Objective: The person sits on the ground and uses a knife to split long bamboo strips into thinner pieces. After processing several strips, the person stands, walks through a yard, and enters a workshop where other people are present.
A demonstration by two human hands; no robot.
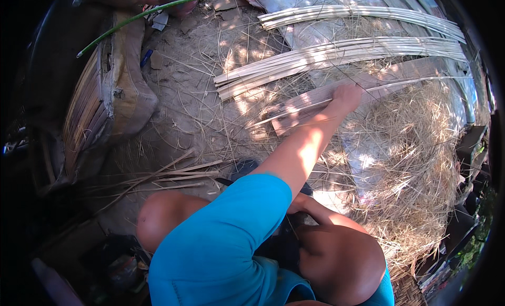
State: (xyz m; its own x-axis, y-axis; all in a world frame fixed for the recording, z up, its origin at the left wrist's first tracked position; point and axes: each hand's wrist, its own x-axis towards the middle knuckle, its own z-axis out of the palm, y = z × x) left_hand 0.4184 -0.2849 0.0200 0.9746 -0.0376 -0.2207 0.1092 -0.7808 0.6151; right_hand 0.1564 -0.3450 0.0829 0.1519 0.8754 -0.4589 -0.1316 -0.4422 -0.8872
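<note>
My left arm, in a blue sleeve, stretches out to the right, and my left hand [347, 97] is closed round a long thin bamboo strip [405, 83]. The strip lies across a flat brownish board [386, 74] on the ground, its ends reaching out on both sides of the hand. My right hand [298, 203] is low between my knees, mostly covered by my left arm, and its fingers do not show. Just beyond the board lies a bundle of pale split strips [336, 53], with a second bundle [363, 11] farther off.
A heap of fine shavings [415, 143] spreads at the right. Several loose strips [184, 172] lie on the dirt ground [194, 106] by my knee. At the left stands a worn brown object with slats [87, 111], under a green stalk [142, 16].
</note>
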